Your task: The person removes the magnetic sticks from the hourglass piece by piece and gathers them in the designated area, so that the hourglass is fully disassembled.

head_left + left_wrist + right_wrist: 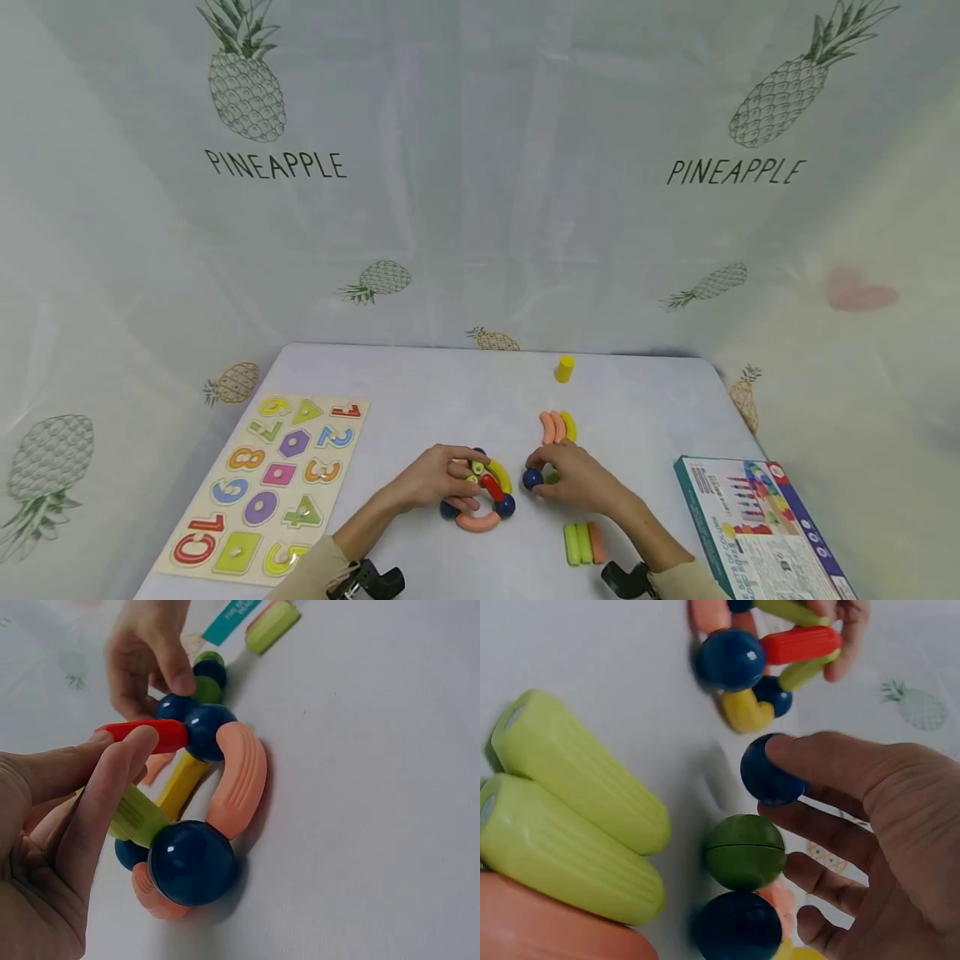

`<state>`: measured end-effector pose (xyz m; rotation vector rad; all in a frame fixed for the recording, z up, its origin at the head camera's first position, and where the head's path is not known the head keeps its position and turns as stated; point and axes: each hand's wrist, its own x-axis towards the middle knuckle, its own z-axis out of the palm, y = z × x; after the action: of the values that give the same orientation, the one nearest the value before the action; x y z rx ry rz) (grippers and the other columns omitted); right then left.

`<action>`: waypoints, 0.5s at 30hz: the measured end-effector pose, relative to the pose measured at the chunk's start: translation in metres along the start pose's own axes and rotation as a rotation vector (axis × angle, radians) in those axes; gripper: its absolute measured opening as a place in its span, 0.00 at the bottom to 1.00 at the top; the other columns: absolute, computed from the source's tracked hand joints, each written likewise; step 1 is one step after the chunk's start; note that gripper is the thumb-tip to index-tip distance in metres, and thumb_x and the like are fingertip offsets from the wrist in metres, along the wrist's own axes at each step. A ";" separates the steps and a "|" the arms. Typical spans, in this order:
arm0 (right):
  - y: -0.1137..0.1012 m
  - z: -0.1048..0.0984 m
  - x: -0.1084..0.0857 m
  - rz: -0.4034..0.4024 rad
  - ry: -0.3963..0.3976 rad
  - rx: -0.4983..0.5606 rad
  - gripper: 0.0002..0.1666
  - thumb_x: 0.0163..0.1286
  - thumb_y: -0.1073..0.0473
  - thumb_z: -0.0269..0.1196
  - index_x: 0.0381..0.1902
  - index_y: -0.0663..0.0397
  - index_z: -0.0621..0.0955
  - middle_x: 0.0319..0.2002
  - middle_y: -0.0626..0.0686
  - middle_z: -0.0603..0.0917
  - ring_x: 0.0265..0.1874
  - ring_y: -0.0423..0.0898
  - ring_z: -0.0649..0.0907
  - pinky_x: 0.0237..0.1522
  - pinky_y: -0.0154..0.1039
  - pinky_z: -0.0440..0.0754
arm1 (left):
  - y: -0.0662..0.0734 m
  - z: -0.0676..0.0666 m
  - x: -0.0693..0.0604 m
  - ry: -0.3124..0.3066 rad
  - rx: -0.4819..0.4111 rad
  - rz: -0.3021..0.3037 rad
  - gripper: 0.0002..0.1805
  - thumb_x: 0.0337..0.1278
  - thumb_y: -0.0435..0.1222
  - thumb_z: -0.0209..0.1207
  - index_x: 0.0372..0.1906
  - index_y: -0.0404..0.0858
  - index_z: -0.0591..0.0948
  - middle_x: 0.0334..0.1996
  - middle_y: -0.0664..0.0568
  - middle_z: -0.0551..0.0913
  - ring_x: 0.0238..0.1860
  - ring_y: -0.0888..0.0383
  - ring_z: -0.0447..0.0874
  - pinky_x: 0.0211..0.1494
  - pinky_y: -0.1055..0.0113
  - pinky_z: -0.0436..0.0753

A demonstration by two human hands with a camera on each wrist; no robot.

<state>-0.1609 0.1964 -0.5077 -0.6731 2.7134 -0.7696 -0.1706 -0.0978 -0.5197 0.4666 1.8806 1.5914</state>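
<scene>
My left hand (435, 477) pinches a red rod (169, 735) by its upper end, with green rods (135, 814) gathered against the same fingers. These rods stand up from a ring of dark blue balls (192, 862) joined by curved pieces, among them an orange one (241, 780) and a yellow one (501, 476). To the ring's right, my right hand (577, 477) holds a loose blue ball (769, 776) between thumb and fingers. Just below that ball in the right wrist view are a green ball (745, 851) and another blue ball (739, 928).
Two green rods (578, 544) and an orange rod (597, 542) lie near my right forearm. Curved orange and yellow pieces (555, 427) lie beyond the right hand, a yellow cylinder (565, 369) farther back. A puzzle board (251, 500) lies left, a box (765, 525) right.
</scene>
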 end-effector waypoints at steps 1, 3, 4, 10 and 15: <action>-0.001 0.001 0.000 -0.003 0.010 -0.024 0.20 0.60 0.53 0.75 0.50 0.47 0.85 0.43 0.39 0.85 0.46 0.45 0.78 0.50 0.49 0.77 | -0.001 -0.001 -0.001 0.003 0.003 -0.001 0.25 0.61 0.30 0.67 0.63 0.33 0.78 0.36 0.41 0.89 0.32 0.49 0.91 0.34 0.62 0.88; -0.001 0.003 0.001 -0.017 0.027 -0.063 0.20 0.59 0.54 0.75 0.50 0.47 0.86 0.44 0.41 0.86 0.46 0.45 0.77 0.48 0.49 0.76 | -0.001 -0.004 -0.003 0.011 0.002 -0.007 0.25 0.60 0.30 0.67 0.63 0.33 0.78 0.36 0.40 0.89 0.32 0.49 0.91 0.34 0.62 0.88; -0.001 0.004 0.001 -0.020 0.034 -0.078 0.20 0.59 0.54 0.76 0.49 0.48 0.86 0.44 0.41 0.87 0.45 0.45 0.76 0.48 0.49 0.75 | -0.001 -0.005 -0.005 0.016 0.004 -0.008 0.25 0.60 0.30 0.67 0.63 0.33 0.78 0.36 0.40 0.89 0.32 0.48 0.91 0.34 0.62 0.88; 0.002 0.007 0.003 -0.020 0.039 -0.115 0.20 0.58 0.53 0.76 0.49 0.47 0.86 0.43 0.41 0.87 0.46 0.44 0.76 0.48 0.52 0.75 | -0.001 -0.010 -0.009 0.024 0.007 -0.015 0.26 0.60 0.31 0.68 0.64 0.33 0.78 0.37 0.40 0.89 0.32 0.48 0.91 0.34 0.62 0.88; 0.003 0.006 0.003 0.003 0.022 -0.103 0.21 0.58 0.53 0.77 0.49 0.46 0.86 0.42 0.40 0.86 0.49 0.46 0.77 0.52 0.58 0.75 | -0.002 -0.011 -0.009 0.025 0.015 -0.014 0.26 0.60 0.31 0.68 0.64 0.34 0.78 0.36 0.41 0.89 0.32 0.49 0.91 0.34 0.63 0.88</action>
<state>-0.1624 0.1947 -0.5145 -0.6858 2.7889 -0.6438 -0.1709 -0.1126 -0.5183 0.4403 1.9118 1.5819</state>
